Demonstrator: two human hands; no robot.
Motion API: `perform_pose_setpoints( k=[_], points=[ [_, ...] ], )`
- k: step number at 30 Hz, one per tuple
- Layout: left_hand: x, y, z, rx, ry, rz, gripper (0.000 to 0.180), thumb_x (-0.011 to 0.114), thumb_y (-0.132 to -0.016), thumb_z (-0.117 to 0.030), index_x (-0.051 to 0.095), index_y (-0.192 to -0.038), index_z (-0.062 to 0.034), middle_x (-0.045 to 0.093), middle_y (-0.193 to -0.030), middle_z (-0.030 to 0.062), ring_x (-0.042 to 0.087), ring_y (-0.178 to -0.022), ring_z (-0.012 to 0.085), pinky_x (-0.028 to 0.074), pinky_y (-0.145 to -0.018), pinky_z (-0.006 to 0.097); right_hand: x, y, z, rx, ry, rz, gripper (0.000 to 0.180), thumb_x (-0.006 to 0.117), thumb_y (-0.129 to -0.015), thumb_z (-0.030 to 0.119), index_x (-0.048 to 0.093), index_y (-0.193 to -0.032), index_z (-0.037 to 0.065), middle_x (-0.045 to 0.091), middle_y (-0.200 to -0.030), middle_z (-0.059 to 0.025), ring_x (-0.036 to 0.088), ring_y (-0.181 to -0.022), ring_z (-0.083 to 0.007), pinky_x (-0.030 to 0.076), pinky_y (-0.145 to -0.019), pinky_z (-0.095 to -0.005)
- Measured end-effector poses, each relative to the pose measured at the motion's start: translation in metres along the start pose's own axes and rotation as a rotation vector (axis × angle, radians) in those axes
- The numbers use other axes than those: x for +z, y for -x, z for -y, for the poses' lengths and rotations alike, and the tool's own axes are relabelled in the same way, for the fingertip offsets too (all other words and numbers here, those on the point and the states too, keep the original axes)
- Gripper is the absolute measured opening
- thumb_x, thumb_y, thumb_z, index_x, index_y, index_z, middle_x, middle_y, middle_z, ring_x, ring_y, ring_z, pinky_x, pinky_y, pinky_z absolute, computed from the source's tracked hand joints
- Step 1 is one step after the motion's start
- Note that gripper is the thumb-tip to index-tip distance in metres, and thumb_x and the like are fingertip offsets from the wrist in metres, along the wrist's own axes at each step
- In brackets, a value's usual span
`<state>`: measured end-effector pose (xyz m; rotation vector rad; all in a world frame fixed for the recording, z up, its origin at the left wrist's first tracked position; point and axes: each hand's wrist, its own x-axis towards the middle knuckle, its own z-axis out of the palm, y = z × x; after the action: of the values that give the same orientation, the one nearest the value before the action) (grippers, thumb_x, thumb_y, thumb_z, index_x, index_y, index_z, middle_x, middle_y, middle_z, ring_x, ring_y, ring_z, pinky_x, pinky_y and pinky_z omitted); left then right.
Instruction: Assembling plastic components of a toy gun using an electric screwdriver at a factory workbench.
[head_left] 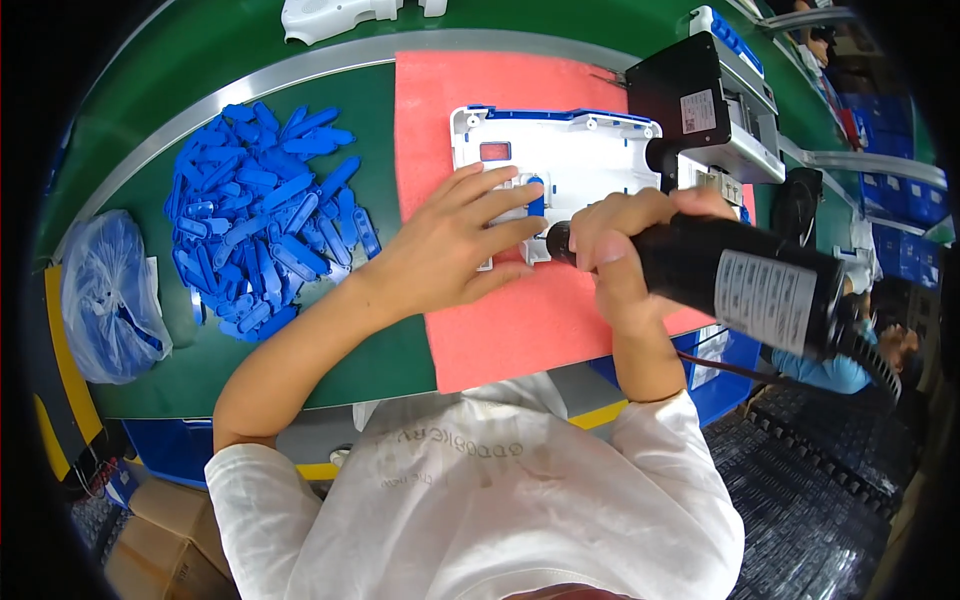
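A white plastic housing (pixel 600 160) with a blue edge strip lies on a red mat. My left hand (pixel 455 235) rests on its near left part, fingers spread. By those fingertips sits a small blue part (pixel 537 197) in the housing. A black electric screwdriver (pixel 690 260) is gripped in my right hand (pixel 625 245), held nearly level with its front end pointing left at the housing's near edge. Its bit is hidden, so I cannot tell whether it touches a screw. The tool's cord leaves from the rear at the right.
A heap of blue plastic strips (pixel 265 215) lies on the green table left of the red mat (pixel 500 340). A black-and-silver device (pixel 700 110) stands behind the housing at right. A clear plastic bag (pixel 115 300) lies far left. Another person (pixel 830 370) is at the right.
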<state>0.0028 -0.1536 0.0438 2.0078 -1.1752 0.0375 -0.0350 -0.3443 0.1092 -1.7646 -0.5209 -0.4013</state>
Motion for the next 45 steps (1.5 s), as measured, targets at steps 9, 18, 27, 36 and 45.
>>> perform_pose_setpoints(
  k=[9,18,27,36,45],
  points=[
    [0.0,0.002,0.003,0.001,0.019,-0.003,0.047,0.076,-0.075,-0.025,0.06,-0.115,-0.0051,0.05,-0.139,0.0099,0.04,-0.133,0.0331,0.032,-0.11,0.05,0.014,0.001,0.007,-0.064,-0.145,0.037,0.045,0.058,-0.083,-0.007,0.034,-0.116,0.013,0.052,-0.069,-0.0082,0.052,-0.054,-0.0181,0.049,-0.053,-0.0359],
    [-0.002,-0.004,-0.004,0.065,-0.101,-0.014,0.036,0.075,-0.077,-0.026,0.063,-0.099,-0.0016,0.052,-0.136,0.0113,0.044,-0.129,0.0345,0.034,-0.108,0.049,0.002,0.013,0.014,0.094,0.054,0.096,0.041,0.057,-0.081,-0.005,0.035,-0.113,0.01,0.055,-0.079,-0.0047,0.057,-0.073,-0.0176,0.049,-0.073,-0.0339],
    [-0.041,-0.034,-0.013,-0.1,0.07,-0.083,0.031,0.076,-0.076,-0.027,0.069,-0.094,-0.0033,0.067,-0.108,0.0139,0.059,-0.108,0.0309,0.046,-0.092,0.041,-0.079,-0.008,0.081,-0.174,-0.778,-0.303,0.043,0.048,-0.093,0.019,0.039,-0.133,0.006,0.04,-0.069,-0.0006,0.041,-0.051,-0.01,0.036,-0.051,-0.0283],
    [-0.101,-0.106,0.023,-0.555,0.489,-0.143,0.033,0.072,-0.084,-0.031,0.069,-0.089,0.0012,0.068,-0.081,0.0073,0.06,-0.063,0.0161,0.047,-0.061,0.03,-0.075,0.021,0.026,0.228,-0.38,-0.338,0.053,0.068,-0.077,-0.002,0.044,-0.125,-0.001,0.061,-0.088,-0.01,0.058,-0.074,-0.0157,0.046,-0.066,-0.0298],
    [-0.038,-0.17,0.144,-0.236,-0.624,-0.321,0.031,0.07,-0.08,-0.03,0.065,-0.091,-0.001,0.066,-0.088,0.0176,0.064,-0.084,0.0354,0.048,-0.075,0.046,-0.089,0.041,0.002,0.249,-0.097,-0.247,0.053,0.066,-0.08,-0.004,0.044,-0.128,-0.003,0.06,-0.114,-0.0153,0.059,-0.109,-0.023,0.048,-0.093,-0.0371]
  ],
)
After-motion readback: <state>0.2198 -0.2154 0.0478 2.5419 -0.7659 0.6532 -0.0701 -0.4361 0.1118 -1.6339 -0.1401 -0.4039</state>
